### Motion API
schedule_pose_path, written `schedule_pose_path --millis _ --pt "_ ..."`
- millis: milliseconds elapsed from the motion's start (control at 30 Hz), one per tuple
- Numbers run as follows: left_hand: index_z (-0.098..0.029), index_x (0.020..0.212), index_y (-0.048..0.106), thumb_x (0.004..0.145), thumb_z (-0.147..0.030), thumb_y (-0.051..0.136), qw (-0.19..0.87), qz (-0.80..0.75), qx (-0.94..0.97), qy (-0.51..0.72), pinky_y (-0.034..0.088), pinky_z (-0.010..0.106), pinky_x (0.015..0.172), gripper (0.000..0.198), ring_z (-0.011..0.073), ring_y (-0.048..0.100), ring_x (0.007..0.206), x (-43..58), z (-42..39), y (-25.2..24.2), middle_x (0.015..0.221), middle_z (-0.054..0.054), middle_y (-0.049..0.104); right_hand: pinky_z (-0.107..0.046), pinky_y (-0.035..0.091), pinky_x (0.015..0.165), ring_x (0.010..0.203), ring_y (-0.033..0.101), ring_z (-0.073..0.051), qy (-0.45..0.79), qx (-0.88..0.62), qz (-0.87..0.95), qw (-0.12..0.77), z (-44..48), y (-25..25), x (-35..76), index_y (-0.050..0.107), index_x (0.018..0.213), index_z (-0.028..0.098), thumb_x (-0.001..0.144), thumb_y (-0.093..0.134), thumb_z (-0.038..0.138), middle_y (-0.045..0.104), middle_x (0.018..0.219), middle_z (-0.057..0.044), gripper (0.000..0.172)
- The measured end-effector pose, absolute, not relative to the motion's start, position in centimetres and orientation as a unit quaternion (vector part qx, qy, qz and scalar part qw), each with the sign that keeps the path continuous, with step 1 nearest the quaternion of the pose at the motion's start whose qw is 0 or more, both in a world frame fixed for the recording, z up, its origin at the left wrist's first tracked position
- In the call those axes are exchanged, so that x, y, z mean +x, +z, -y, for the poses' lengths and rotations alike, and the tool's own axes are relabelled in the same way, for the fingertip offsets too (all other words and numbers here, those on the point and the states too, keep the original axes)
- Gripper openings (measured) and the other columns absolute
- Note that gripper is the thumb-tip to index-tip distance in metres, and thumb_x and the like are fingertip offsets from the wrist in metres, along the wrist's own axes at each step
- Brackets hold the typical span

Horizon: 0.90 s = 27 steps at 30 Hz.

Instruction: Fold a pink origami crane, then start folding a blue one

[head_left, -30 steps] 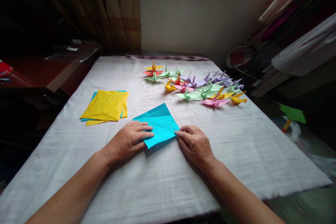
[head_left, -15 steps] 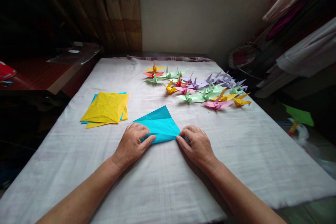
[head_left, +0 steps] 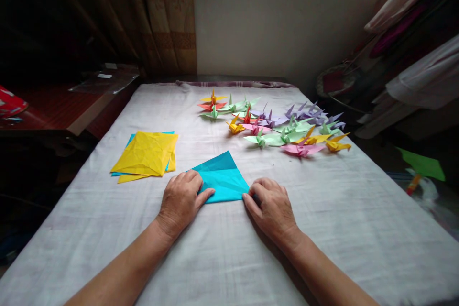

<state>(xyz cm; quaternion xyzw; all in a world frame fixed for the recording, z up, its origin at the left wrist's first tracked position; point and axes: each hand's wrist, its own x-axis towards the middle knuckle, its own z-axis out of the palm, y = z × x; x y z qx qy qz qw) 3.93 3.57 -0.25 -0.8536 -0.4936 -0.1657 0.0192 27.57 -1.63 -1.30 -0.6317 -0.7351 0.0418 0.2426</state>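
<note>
A blue sheet of origami paper (head_left: 222, 179), partly folded, lies flat on the white cloth between my hands. My left hand (head_left: 182, 198) grips its left side, the thumb resting on top and the fingers covering that corner. At the right corner my right hand (head_left: 270, 205) pinches the paper between thumb and forefinger. To the left lies a stack of creased yellow and blue paper sheets (head_left: 145, 153). Folded paper cranes in several colours stand beyond my hands, among them a pink crane (head_left: 301, 150) and a yellow crane (head_left: 337, 143).
The white cloth (head_left: 215, 258) covers the table. A dark red wooden surface (head_left: 53, 112) with a clear plastic bag (head_left: 107, 80) adjoins at the left. Clothes (head_left: 426, 76) hang at the right, above a green object (head_left: 423, 162) beyond the table edge.
My left thumb now lies flatter along the blue paper's near edge, where a raised flap showed before. The right hand keeps its corner. The whole view has shifted slightly.
</note>
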Motion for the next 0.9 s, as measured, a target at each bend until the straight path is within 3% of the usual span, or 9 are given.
schedule_pose_path --millis 133,267,533,900 --pt "-0.020 0.104 0.067 0.094 -0.026 0.058 0.105 0.423 -0.865 -0.250 0.049 0.042 0.085 0.014 0.0268 0.062 0.098 4.0 -2.8 -0.6 0.112 0.011 0.067 -0.034 0.032 0.073 0.082 0.055 -0.021 0.037 -0.634 0.735 0.238 1.6 -1.3 27.5 0.057 0.072 0.022 0.087 0.062 0.026 0.062 0.082 -0.002 0.017" --pt "-0.022 0.106 0.069 0.097 -0.018 0.051 0.057 0.301 -0.917 -0.256 0.042 0.046 0.106 0.020 0.0228 0.062 0.109 4.6 -1.5 -0.9 0.110 0.003 0.073 -0.034 0.032 0.072 0.081 0.054 -0.021 0.026 -0.633 0.735 0.241 1.6 -1.4 27.5 0.057 0.072 0.022 0.087 0.063 0.026 0.062 0.081 -0.002 0.016" --pt "-0.016 0.134 0.057 0.100 -0.037 0.048 -0.056 0.285 -0.941 -0.172 0.044 0.046 0.111 0.042 0.0255 0.054 0.130 4.9 -0.3 -1.1 0.136 0.010 0.063 -0.034 0.032 0.073 0.080 0.054 -0.022 0.019 -0.630 0.735 0.248 1.6 -1.4 27.4 0.056 0.072 0.022 0.087 0.062 0.025 0.061 0.080 -0.002 0.017" --pt "-0.015 0.136 0.054 0.100 -0.038 0.048 -0.075 0.296 -0.940 -0.153 0.042 0.046 0.113 0.044 0.0257 0.051 0.134 4.7 -0.1 -1.2 0.139 0.011 0.060 -0.034 0.032 0.073 0.080 0.055 -0.021 0.021 -0.630 0.735 0.251 1.6 -1.4 27.5 0.056 0.072 0.022 0.088 0.060 0.026 0.061 0.080 -0.002 0.018"
